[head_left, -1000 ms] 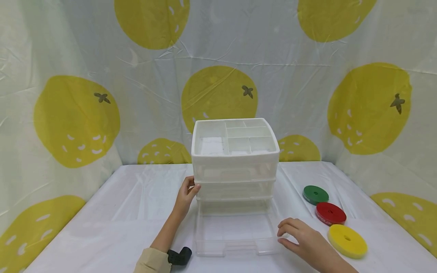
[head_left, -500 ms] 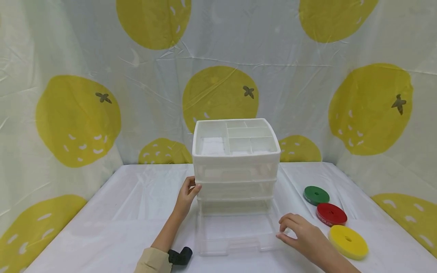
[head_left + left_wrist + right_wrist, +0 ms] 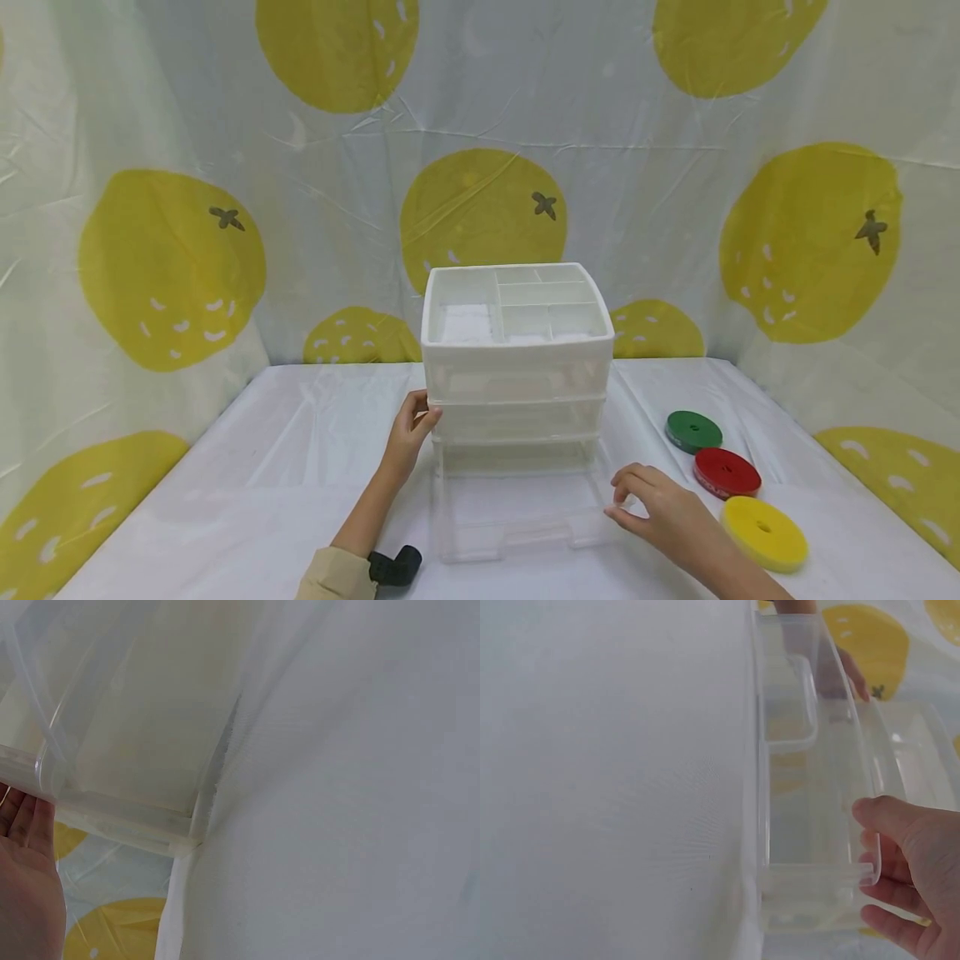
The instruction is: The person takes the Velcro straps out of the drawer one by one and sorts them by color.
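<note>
A white drawer unit (image 3: 517,375) with a divided top tray (image 3: 517,300) stands mid-table. Its clear bottom drawer (image 3: 536,533) is pulled out toward me, and nothing shows inside. My left hand (image 3: 405,437) holds the unit's left side, thumb at the front corner; in the left wrist view its fingers (image 3: 34,825) touch the plastic. At the drawer's front right corner, my right hand (image 3: 660,512) pinches the rim. The right wrist view has the right thumb (image 3: 877,814) on one side of the drawer wall and fingers on the other.
To the right lie a green roll (image 3: 693,431), a red roll (image 3: 727,472) and a yellow roll (image 3: 763,533), each a flat disc with a centre hole. A white cloth covers the table (image 3: 247,517). A lemon-print curtain (image 3: 322,158) hangs behind and at both sides.
The drawer's front has shifted slightly rightward, its right end a little farther back, along with my right hand. My left hand has stayed on the unit's side.
</note>
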### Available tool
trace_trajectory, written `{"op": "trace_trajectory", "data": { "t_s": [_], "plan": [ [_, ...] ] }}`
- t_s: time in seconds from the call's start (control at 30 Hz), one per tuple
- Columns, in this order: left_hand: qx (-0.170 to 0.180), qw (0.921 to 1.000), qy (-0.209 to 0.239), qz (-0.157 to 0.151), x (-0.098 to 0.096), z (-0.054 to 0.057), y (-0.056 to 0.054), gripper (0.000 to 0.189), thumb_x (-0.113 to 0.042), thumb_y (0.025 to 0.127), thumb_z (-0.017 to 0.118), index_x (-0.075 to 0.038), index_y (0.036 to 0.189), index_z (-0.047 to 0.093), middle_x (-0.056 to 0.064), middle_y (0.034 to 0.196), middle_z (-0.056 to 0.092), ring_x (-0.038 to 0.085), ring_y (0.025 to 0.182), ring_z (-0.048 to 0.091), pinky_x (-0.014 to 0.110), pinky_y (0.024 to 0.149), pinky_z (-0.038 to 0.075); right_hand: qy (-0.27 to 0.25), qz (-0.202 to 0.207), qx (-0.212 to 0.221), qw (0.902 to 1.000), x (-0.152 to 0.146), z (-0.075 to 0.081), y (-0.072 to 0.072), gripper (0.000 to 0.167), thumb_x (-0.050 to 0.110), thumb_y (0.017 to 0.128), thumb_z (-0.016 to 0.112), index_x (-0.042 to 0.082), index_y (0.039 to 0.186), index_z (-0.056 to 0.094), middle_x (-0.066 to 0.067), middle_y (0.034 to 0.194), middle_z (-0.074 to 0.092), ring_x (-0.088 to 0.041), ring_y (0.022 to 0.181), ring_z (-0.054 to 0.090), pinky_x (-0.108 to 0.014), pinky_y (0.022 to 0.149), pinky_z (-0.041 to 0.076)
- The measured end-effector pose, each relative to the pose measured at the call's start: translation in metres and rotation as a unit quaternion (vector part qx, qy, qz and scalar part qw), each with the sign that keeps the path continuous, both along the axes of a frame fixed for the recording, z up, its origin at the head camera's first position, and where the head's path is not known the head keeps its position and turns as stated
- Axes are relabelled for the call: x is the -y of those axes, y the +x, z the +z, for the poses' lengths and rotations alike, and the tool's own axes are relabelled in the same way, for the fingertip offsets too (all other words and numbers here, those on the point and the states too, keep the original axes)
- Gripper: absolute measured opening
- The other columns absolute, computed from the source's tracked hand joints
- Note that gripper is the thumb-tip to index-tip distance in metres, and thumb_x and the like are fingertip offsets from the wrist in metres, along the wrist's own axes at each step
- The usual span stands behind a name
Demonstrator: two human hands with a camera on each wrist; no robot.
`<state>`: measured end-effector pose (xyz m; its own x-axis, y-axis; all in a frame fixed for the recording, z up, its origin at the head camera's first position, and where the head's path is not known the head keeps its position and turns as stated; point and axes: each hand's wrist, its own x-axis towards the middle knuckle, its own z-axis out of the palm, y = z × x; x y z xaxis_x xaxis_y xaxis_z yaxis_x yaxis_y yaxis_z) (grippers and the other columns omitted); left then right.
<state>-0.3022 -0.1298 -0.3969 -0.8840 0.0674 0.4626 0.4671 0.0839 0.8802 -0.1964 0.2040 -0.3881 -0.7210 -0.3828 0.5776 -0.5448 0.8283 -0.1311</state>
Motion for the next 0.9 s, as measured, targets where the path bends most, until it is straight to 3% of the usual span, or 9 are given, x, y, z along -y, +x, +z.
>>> {"op": "trace_trajectory", "data": {
  "t_s": [0.23, 0.4, 0.6, 0.73, 0.9],
  "plan": [
    [0.021, 0.9998, 0.002, -0.002, 0.000, 0.001, 0.001, 0.030, -0.010, 0.091, 0.051, 0.000, 0.119, 0.046, 0.002, 0.100, 0.051, 0.004, 0.091, 0.054, 0.019, 0.083, 0.044, 0.001, 0.010, -0.025, 0.9996, 0.003, -0.001, -0.006, 0.028, 0.021, 0.061, 0.083, 0.024, 0.075, 0.059, 0.008, 0.087, 0.061, -0.005, 0.075, 0.057, -0.013, 0.063, 0.050],
    [0.023, 0.9997, 0.001, -0.005, -0.002, 0.014, 0.012, 0.030, -0.006, 0.091, 0.049, 0.003, 0.118, 0.045, 0.002, 0.099, 0.051, 0.003, 0.088, 0.054, 0.020, 0.081, 0.044, 0.012, 0.006, -0.058, 0.9982, 0.005, -0.002, -0.012, 0.029, 0.019, 0.058, 0.084, 0.021, 0.074, 0.060, 0.009, 0.086, 0.060, -0.006, 0.075, 0.057, -0.013, 0.063, 0.050],
    [0.037, 0.9993, -0.011, 0.006, -0.005, 0.025, 0.022, 0.030, -0.007, 0.091, 0.049, 0.003, 0.118, 0.045, 0.004, 0.100, 0.051, 0.003, 0.088, 0.053, 0.019, 0.082, 0.043, 0.014, 0.002, -0.060, 0.9981, 0.008, -0.003, -0.019, 0.029, 0.020, 0.058, 0.084, 0.021, 0.075, 0.060, 0.009, 0.084, 0.059, -0.005, 0.074, 0.056, -0.013, 0.063, 0.050],
    [0.019, 0.9997, -0.012, 0.003, -0.005, 0.023, 0.021, 0.029, -0.006, 0.091, 0.048, 0.005, 0.117, 0.044, 0.003, 0.099, 0.051, 0.002, 0.088, 0.053, 0.019, 0.081, 0.044, 0.013, -0.001, -0.070, 0.9975, 0.010, -0.003, -0.025, 0.030, 0.021, 0.059, 0.084, 0.020, 0.075, 0.059, 0.010, 0.083, 0.058, -0.005, 0.073, 0.055, -0.012, 0.062, 0.049],
    [0.008, 0.9999, -0.007, -0.002, -0.002, 0.009, 0.008, 0.030, -0.007, 0.091, 0.049, 0.003, 0.119, 0.044, 0.004, 0.100, 0.052, 0.002, 0.088, 0.054, 0.019, 0.080, 0.044, 0.001, -0.004, -0.061, 0.9981, 0.012, -0.005, -0.033, 0.028, 0.019, 0.060, 0.083, 0.018, 0.075, 0.059, 0.008, 0.082, 0.058, -0.008, 0.071, 0.055, -0.011, 0.060, 0.048]
  ]
}}
